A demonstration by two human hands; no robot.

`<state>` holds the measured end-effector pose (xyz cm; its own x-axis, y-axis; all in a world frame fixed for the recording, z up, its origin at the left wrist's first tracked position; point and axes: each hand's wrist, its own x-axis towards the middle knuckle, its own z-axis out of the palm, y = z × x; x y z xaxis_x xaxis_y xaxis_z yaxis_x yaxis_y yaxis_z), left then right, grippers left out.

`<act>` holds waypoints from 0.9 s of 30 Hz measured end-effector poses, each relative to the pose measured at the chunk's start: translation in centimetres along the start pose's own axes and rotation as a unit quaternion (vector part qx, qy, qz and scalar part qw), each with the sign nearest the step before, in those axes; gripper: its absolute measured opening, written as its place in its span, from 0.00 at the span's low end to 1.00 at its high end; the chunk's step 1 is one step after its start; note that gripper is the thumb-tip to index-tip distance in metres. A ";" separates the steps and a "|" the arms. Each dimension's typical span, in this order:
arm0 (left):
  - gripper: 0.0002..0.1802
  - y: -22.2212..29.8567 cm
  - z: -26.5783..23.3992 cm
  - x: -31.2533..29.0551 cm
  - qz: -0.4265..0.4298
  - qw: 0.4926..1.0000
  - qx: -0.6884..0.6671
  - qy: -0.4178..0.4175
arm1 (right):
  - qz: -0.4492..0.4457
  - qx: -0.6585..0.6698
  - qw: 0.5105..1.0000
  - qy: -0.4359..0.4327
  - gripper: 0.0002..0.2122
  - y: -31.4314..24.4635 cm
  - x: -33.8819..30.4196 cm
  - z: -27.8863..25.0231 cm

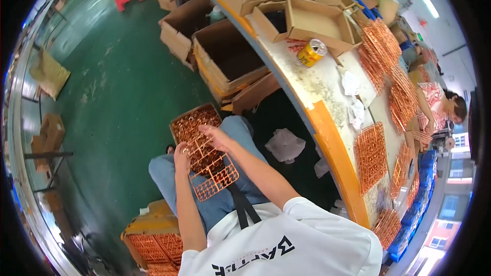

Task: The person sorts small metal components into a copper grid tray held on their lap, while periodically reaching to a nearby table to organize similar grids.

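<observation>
Over my lap I hold a copper-coloured lattice frame (pixel 214 188), tilted, with part of its grid filled by small pieces and part bare. My left hand (pixel 182 157) is closed at its left edge. At its upper end my right hand (pixel 217 138) is closed on it, fingertips partly hidden. Just beyond and below both hands, a carton (pixel 176 129) between my knees is heaped with small shiny copper-coloured pieces (pixel 197 120). The frame covers part of that heap.
A worktable (pixel 327 117) curves along my right, bearing stacked copper-coloured frames (pixel 371 156), a yellow can (pixel 312 52) and a shallow carton (pixel 319 23). Large open cartons (pixel 230 46) stand ahead. At my lower left is a box of frames (pixel 153 245). Another person (pixel 432 102) sits across the table.
</observation>
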<state>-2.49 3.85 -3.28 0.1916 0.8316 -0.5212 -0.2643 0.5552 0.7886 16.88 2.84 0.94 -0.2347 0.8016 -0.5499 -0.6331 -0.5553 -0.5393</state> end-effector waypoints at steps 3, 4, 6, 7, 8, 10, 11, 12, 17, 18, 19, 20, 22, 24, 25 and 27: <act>0.17 -1.0 1.2 0.3 0.006 0.998 0.059 -0.005 | -0.007 0.021 1.000 0.020 0.21 -0.4 -0.6 -1.0; 0.16 -1.5 1.0 0.5 0.026 0.996 0.082 0.007 | -0.005 0.050 0.998 0.034 0.20 -0.5 -0.7 -0.6; 0.14 -2.3 -0.4 1.4 0.039 0.990 0.134 0.003 | -0.016 0.044 0.999 0.006 0.17 0.0 -0.2 -0.6; 0.14 -2.5 -1.8 1.6 0.022 0.987 0.156 0.023 | 0.005 0.088 0.996 -0.015 0.17 0.0 0.1 -0.3; 0.14 -2.6 -2.3 1.9 0.004 0.983 0.177 0.045 | 0.027 0.132 0.990 -0.036 0.16 0.0 0.1 -0.1; 0.14 -1.8 -0.3 1.3 -0.027 0.980 0.191 0.051 | 0.017 0.136 0.990 -0.021 0.15 -0.1 -0.2 -0.9; 0.15 -1.2 0.2 0.8 -0.054 0.975 0.202 0.077 | 0.013 0.136 0.990 -0.027 0.15 -0.1 -0.4 -1.1; 0.15 -1.3 0.5 0.7 -0.052 0.975 0.205 0.070 | 0.009 0.135 0.990 -0.034 0.15 0.0 -0.7 -1.2; 0.15 -1.4 0.1 0.9 -0.025 0.989 0.099 0.104 | 0.010 0.138 0.990 -0.040 0.14 0.1 -0.5 -1.1; 0.15 -1.7 -0.1 1.3 -0.011 0.989 0.103 0.108 | 0.005 0.136 0.990 -0.043 0.14 0.1 -0.3 -1.1; 0.14 -1.8 0.1 1.1 -0.016 0.987 0.103 0.119 | 0.004 0.142 0.989 -0.045 0.14 0.3 -0.4 -1.1; 0.14 -1.8 0.3 1.1 -0.016 0.988 0.106 0.116 | 0.003 0.148 0.988 -0.046 0.14 0.4 -0.5 -1.3; 0.15 -1.9 -0.1 1.1 -0.057 0.993 0.050 0.091 | -0.002 0.147 0.988 -0.047 0.14 0.4 -0.6 -1.3; 0.16 -2.0 -1.2 1.5 -0.104 0.993 -0.018 0.053 | 0.000 0.133 0.990 -0.053 0.15 0.5 -0.7 -0.9; 0.17 -2.0 -0.9 1.6 -0.156 0.984 -0.088 0.011 | -0.002 0.133 0.990 -0.052 0.15 0.4 -0.7 -1.2; 0.17 -2.2 -0.7 1.5 -0.156 0.985 -0.070 -0.002 | 0.000 0.124 0.991 -0.052 0.15 0.6 -0.9 -1.8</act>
<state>-2.29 3.83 -6.03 0.2876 0.6208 -0.7294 -0.3191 0.7801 0.5382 18.05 1.43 -0.01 -0.3015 0.8268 -0.4748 -0.7917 -0.4946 -0.3586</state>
